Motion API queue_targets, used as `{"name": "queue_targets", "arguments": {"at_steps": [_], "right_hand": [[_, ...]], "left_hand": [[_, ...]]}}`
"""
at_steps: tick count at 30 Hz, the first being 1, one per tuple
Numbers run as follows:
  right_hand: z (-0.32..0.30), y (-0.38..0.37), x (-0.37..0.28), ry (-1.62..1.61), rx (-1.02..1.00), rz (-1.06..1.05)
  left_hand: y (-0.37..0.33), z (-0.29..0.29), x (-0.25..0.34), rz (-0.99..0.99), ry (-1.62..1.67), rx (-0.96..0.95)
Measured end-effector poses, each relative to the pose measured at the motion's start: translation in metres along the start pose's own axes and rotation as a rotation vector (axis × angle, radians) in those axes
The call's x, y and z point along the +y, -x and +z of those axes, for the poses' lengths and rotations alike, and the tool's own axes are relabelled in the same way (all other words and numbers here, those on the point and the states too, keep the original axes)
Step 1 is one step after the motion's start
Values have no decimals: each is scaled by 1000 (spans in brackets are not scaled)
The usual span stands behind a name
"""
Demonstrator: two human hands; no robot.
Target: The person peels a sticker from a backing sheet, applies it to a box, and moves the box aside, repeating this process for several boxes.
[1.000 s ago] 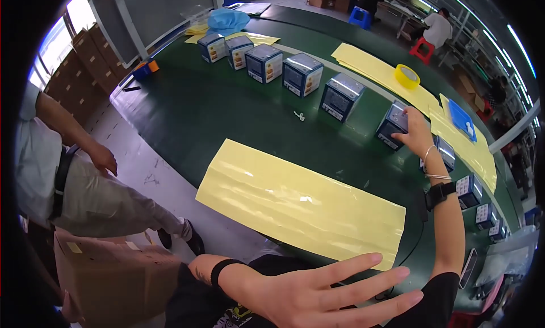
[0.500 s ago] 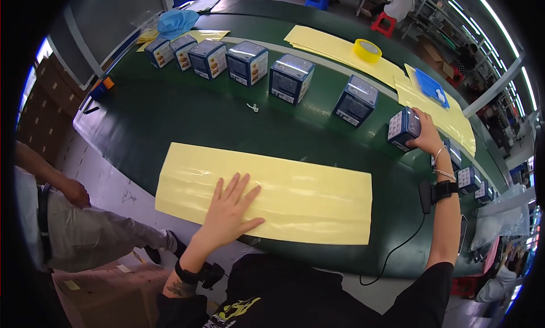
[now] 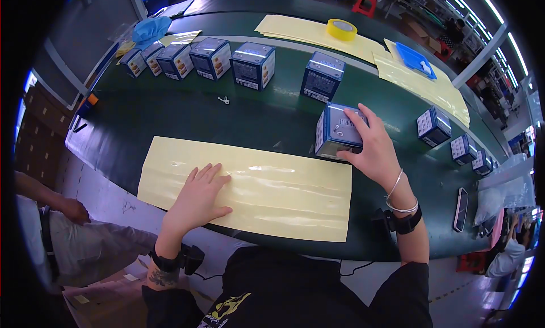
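Note:
My right hand (image 3: 372,149) grips a blue and grey cube-shaped box (image 3: 336,130) from above and holds it at the far right corner of a long pale yellow sheet (image 3: 284,194). The sheet lies flat on the dark green table (image 3: 170,115) near its front edge. My left hand (image 3: 200,194) rests flat on the left half of the sheet, fingers spread, holding nothing.
Several similar boxes (image 3: 252,64) stand in a row along the table's far side, more (image 3: 434,126) at the right. A yellow tape roll (image 3: 341,29), more yellow sheets (image 3: 420,84) and a blue tray (image 3: 414,58) lie beyond. A phone (image 3: 460,209) lies at right. A person (image 3: 62,237) stands at left.
My right hand has carried the box from the far right of the table in to the sheet's corner. My left hand came down and now stays flat on the sheet.

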State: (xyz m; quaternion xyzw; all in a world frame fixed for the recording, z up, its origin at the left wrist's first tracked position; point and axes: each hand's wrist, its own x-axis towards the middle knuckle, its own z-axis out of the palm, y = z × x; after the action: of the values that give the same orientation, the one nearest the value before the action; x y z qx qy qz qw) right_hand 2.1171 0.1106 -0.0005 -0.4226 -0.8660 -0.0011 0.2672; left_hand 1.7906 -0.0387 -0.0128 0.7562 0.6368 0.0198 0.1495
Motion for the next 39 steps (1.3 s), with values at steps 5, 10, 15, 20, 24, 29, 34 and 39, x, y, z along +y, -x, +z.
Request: {"name": "queue_targets", "arguments": {"at_steps": [5,10,15,20,24,29,34,39], "right_hand": [[-4,21,-35,-207,128,-125],[24,35,-59,-136,-399,83],[48,40,-44,-9,-502,58],[47,42,-41,-15,-515,60],[46,44,-40,-12,-492,60],[47,48,-37,-37,-471,59],[43,49,-35,-23,-487,68],[36,52,-28,-34,-492,61]], "left_hand": [[-44,2,40,172,8,39],[-97,51,66,368,53,318],[-99,74,71,407,-8,373],[-104,76,74,418,-12,402],[-102,83,79,442,-52,445],[-97,81,84,516,-161,540],[-91,78,89,545,-161,537],[-91,68,100,471,68,523]]}}
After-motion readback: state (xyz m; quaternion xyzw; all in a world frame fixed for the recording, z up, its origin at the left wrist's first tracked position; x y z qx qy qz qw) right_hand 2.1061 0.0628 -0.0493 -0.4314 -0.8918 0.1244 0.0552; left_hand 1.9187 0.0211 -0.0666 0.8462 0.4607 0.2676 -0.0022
